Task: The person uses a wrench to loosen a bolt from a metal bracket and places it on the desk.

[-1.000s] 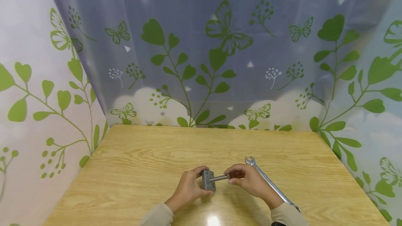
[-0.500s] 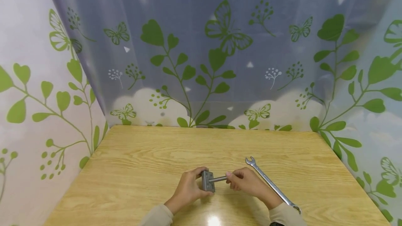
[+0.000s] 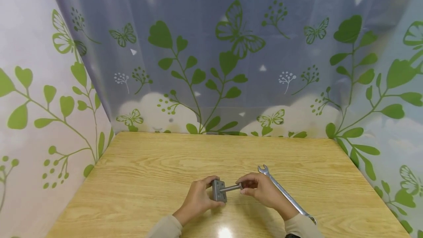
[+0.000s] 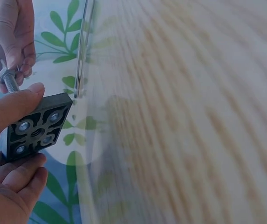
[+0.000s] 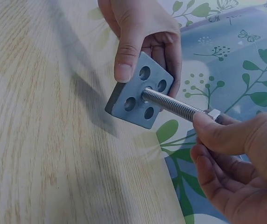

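Note:
My left hand grips a square grey metal plate by its opposite edges, thumb on one side and fingers on the other. A long threaded bolt stands out from the plate's centre hole, with several round holes around it. My right hand pinches the bolt at its hex head between thumb and fingers. Seen from the left wrist, the plate's back has dark recesses and several shiny round fittings; no bolt end sticks out there. Both hands hold the pieces over the wooden table.
A combination wrench lies slantwise on the wooden table, just beyond and right of the right forearm. Patterned curtains with leaves and butterflies hang at the back and along both sides. Light glares on the front of the tabletop.
The right thumb rolled up over the bolt's head half a second ago and is now back low, fingers re-spread around the head. Left hand, plate and wrench have hardly moved.

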`<state>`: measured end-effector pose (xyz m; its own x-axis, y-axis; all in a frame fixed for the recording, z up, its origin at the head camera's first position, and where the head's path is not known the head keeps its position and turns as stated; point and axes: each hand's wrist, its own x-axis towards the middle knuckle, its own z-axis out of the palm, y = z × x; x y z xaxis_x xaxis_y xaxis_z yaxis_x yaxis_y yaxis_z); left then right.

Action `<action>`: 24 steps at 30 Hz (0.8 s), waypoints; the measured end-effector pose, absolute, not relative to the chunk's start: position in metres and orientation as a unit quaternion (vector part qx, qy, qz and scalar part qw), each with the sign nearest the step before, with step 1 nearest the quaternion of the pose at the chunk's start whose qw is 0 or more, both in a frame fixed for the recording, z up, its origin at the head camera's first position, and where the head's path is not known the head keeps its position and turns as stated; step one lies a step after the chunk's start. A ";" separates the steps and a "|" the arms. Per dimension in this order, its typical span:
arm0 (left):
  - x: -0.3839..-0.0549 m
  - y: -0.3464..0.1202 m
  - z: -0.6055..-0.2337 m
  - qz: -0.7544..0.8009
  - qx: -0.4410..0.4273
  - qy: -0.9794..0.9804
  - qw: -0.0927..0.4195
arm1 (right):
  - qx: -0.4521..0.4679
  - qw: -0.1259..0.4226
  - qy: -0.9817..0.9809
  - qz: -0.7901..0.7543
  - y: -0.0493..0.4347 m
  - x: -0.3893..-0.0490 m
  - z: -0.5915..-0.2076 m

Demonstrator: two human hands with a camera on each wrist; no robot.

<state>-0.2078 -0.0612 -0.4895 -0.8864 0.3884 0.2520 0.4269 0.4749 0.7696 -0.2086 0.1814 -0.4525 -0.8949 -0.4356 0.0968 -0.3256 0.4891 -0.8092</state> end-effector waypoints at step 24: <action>-0.208 -0.061 -0.488 -0.445 -0.237 -0.863 0.031 | -0.157 0.151 0.840 -0.497 0.177 -0.207 -0.450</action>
